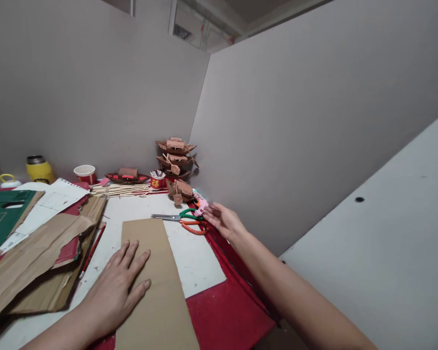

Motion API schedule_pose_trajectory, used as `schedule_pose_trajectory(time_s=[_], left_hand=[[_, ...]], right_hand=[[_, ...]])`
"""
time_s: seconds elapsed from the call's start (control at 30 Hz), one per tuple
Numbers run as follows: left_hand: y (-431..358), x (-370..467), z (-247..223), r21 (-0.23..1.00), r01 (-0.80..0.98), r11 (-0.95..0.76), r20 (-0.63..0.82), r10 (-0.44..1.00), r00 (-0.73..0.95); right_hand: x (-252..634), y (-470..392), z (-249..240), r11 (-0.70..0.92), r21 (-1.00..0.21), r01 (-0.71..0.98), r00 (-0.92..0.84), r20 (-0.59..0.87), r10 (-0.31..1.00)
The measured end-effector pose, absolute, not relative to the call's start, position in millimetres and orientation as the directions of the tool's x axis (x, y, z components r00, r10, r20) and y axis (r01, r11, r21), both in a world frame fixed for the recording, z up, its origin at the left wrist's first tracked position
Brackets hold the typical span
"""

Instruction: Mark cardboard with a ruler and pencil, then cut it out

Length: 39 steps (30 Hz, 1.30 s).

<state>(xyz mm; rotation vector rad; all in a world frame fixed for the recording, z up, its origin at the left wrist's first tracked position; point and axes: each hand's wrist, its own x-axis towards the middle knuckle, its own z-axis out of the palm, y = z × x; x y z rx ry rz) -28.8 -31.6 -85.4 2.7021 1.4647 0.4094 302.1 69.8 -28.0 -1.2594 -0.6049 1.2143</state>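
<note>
My left hand point(122, 282) lies flat with fingers spread on a long strip of brown cardboard point(155, 262). At the table's right edge, my right hand point(224, 221) reaches out with its fingers loosely extended. Its fingertips are at a small pink object point(200, 206) whose kind I cannot make out; whether they touch it is unclear. Just left of those fingers lie scissors point(193, 225) with one green and one orange handle, blades pointing left. Behind them sits a small brown model boat point(180, 188) with a canopy.
Stacked model boats point(175, 146) stand in the corner, with another boat point(127, 176) farther left. Thin wooden sticks point(118, 189) lie near a red paper cup point(157, 180). Cardboard pieces point(40, 257) pile up at left. Grey partitions point(295, 121) border the table.
</note>
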Motion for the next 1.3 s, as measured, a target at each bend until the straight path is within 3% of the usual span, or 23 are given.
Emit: schedule_pose_trajectory(time_s=[0.27,0.37,0.47,0.7,0.87,1.07,1.2,1.3], left_hand=[[-36,-26,-80,0.188,0.82,-0.54,0.189,0.84,0.509],[-36,-25,-76,0.187,0.833,-0.522,0.141,0.853,0.503],[-35,-26,-70,0.188,0.85,-0.491,0.083,0.871,0.484],[-30,-26,-64,0.153,0.882,-0.446,-0.007,0.892,0.452],[-34,-28,-63,0.178,0.882,-0.437,-0.048,0.891,0.451],[-55,-38,-61,0.206,0.861,-0.466,-0.058,0.872,0.486],[-73,-43,-69,0.197,0.838,-0.509,-0.017,0.853,0.522],[-75,-50,-94,0.091,0.81,-0.579,0.106,0.815,0.57]], right_hand=[[233,-13,-37,0.005,-0.988,0.152,-0.156,-0.019,0.988],[217,-27,-39,0.296,-0.803,0.518,-0.426,0.058,0.903],[200,-27,-46,0.464,-0.533,0.708,-0.544,0.008,0.839],[164,-6,-68,0.497,-0.354,0.792,-0.512,0.056,0.857],[174,-10,-72,0.506,-0.385,0.772,-0.521,0.073,0.85],[191,-30,-72,0.498,-0.398,0.771,-0.545,-0.007,0.838],[185,-28,-61,0.485,-0.361,0.796,-0.55,-0.1,0.829],[174,-17,-53,0.487,-0.344,0.803,-0.552,-0.122,0.825]])
